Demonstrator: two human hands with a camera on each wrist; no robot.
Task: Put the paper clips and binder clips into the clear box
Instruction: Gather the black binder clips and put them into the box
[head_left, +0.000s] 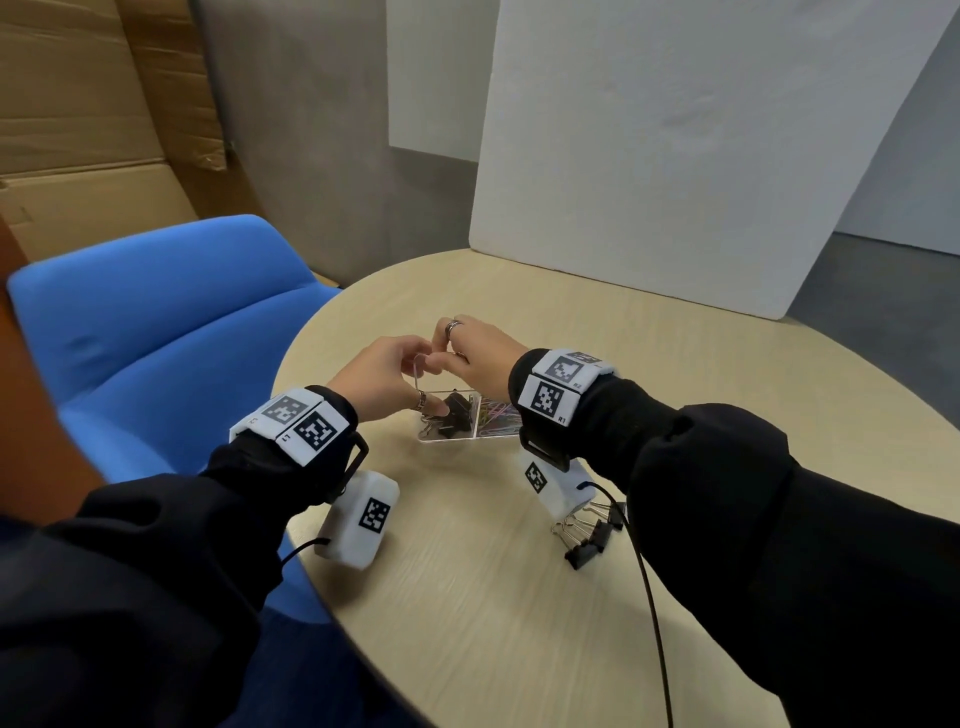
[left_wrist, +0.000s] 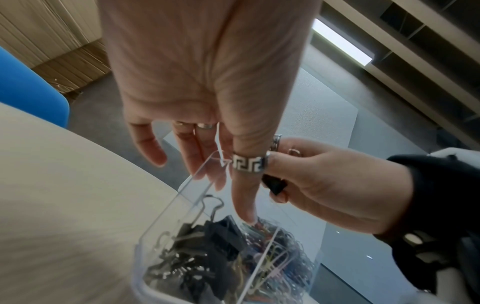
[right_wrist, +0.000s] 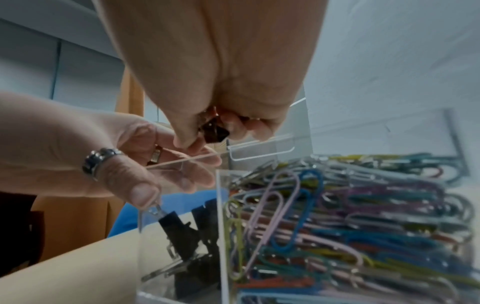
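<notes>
A clear two-part box (head_left: 447, 439) stands mid-table. Its left part holds black binder clips (head_left: 454, 413), its right part coloured paper clips (head_left: 498, 415). My left hand (head_left: 402, 374) pinches an upright clear panel (left_wrist: 197, 185) at the box's left end, fingers behind it, thumb (left_wrist: 244, 205) reaching down onto the clips. My right hand (head_left: 457, 348) hovers just above the box and grips a black binder clip (left_wrist: 275, 186), which the right wrist view shows between thumb and curled fingers (right_wrist: 213, 131). The head view hides that clip.
Three or so loose black binder clips (head_left: 589, 535) lie on the round wooden table (head_left: 467, 597) under my right forearm, beside a black cable (head_left: 649, 597). A blue chair (head_left: 156, 338) stands left, a white board (head_left: 675, 156) leans behind, cardboard boxes (head_left: 78, 130) far left.
</notes>
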